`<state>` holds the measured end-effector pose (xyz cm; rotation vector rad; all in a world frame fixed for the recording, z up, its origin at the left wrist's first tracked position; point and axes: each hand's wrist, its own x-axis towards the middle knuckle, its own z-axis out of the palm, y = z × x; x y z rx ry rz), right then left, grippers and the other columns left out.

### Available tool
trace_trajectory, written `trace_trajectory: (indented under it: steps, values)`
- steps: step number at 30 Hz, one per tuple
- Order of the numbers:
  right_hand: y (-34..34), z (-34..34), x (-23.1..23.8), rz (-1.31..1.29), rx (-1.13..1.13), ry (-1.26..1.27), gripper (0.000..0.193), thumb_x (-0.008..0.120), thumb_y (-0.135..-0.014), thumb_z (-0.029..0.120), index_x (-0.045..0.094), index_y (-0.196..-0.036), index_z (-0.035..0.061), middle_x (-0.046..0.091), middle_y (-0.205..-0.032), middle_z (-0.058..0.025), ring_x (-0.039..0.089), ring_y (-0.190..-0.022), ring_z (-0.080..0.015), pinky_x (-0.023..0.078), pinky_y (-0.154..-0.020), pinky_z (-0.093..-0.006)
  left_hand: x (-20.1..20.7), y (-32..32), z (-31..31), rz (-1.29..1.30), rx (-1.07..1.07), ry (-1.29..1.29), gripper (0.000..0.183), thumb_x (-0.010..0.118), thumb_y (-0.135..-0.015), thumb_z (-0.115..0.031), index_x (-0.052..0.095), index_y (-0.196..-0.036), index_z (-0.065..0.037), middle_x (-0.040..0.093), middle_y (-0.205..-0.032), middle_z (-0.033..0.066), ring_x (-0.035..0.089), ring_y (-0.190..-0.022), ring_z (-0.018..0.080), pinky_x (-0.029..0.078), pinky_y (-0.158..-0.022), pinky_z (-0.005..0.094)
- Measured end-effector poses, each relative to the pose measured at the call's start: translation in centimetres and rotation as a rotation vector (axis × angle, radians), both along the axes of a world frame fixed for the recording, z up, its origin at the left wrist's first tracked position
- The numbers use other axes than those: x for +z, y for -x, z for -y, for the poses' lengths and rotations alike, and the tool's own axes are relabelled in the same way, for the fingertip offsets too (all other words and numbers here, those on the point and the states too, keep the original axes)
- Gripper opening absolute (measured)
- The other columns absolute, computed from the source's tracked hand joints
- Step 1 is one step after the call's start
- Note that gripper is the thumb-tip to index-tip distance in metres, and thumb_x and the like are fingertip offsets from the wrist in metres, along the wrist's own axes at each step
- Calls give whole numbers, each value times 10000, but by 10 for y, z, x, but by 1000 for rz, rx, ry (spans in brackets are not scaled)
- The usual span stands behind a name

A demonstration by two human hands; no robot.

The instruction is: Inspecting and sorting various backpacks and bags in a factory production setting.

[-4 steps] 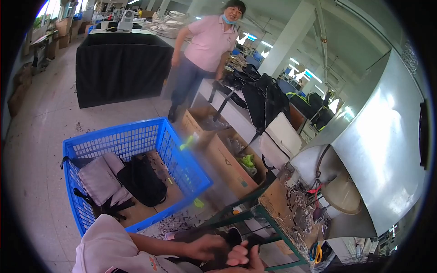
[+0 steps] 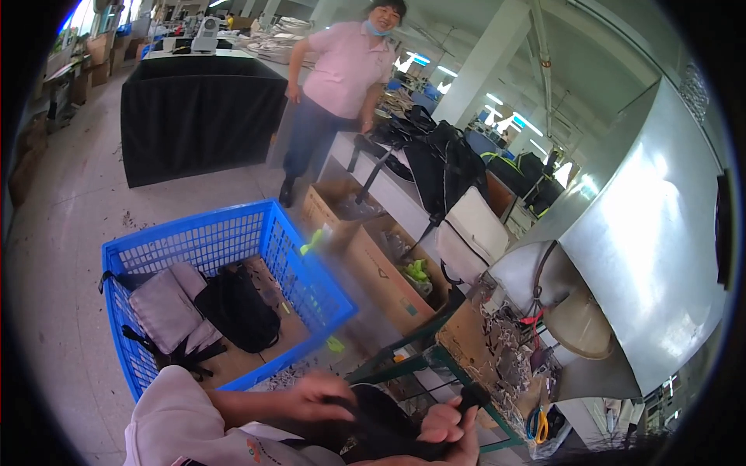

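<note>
A dark black fabric piece [image 2: 386, 423] is spread between my two hands at the bottom of the view; its exact kind cannot be made out. My right hand [image 2: 447, 427] is closed around it, and a black strap-like end [image 2: 473, 396] sticks up past the thumb. My left hand [image 2: 320, 398], slightly blurred, has its fingers curled at the fabric's left edge. Beyond my left forearm stands a blue plastic crate [image 2: 190, 219] holding a grey bag [image 2: 165, 307] and a black bag [image 2: 239, 309].
At my right is a green-framed stand [image 2: 388, 363] littered with scraps, with yellow-handled scissors [image 2: 537, 426] and a large metal hood [image 2: 645, 272]. Two cardboard boxes [image 2: 381, 268] adjoin a table piled with black bags [image 2: 451, 167]. A person [image 2: 342, 74] in pink stands behind.
My left hand has moved left, away from my right hand, and more of the black fabric shows between them. The whole view has shifted slightly.
</note>
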<state>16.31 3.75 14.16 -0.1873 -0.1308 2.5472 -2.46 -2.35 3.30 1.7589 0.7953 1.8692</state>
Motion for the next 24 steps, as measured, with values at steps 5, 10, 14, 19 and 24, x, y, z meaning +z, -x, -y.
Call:
trace_trajectory:
  steps: [5, 10, 14, 19, 24]
  values:
    - [35, 3, 37, -105, 39, 155, 259, 488, -872, 216, 426, -1058, 46, 386, -754, 14, 390, -612, -75, 361, -619, -238, 53, 43, 30, -15, -176, -248, 170, 682, -689, -3, 538, -689, 87, 533, -579, 174, 520, -460, 284, 367, -398, 351]
    - [118, -15, -6, 176, 255, -221, 288, 460, -882, 278, 478, -982, 8, 539, -798, -93, 547, -761, -212, 436, -787, -346, 80, 54, 88, 170, -256, -360, 236, 699, -690, -66, 542, -691, 110, 535, -564, 181, 520, -442, 283, 391, -403, 340]
    - [132, -55, -93, 418, 183, -512, 342, 496, -860, 316, 515, -949, -14, 580, -838, -114, 585, -730, -206, 469, -719, -318, 59, 45, 72, 296, 277, -160, 329, 733, -680, -224, 557, -680, 54, 574, -600, 111, 540, -491, 162, 403, -454, 255]
    - [91, -68, -184, 1139, 126, -2182, 469, 510, -826, 387, 515, -1018, -41, 571, -925, -213, 554, -889, -329, 439, -760, -409, 60, 38, 77, 604, 373, -47, 406, 750, -650, -349, 508, -665, -23, 578, -628, 27, 514, -540, 59, 371, -494, 176]
    - [31, -40, -237, 1182, 144, -1873, 412, 598, -789, 289, 537, -1035, -36, 593, -939, -206, 584, -877, -288, 457, -734, -366, 54, 51, 50, 453, 559, -94, 286, 611, -790, -276, 447, -740, -46, 504, -560, 41, 451, -405, 73, 332, -374, 173]
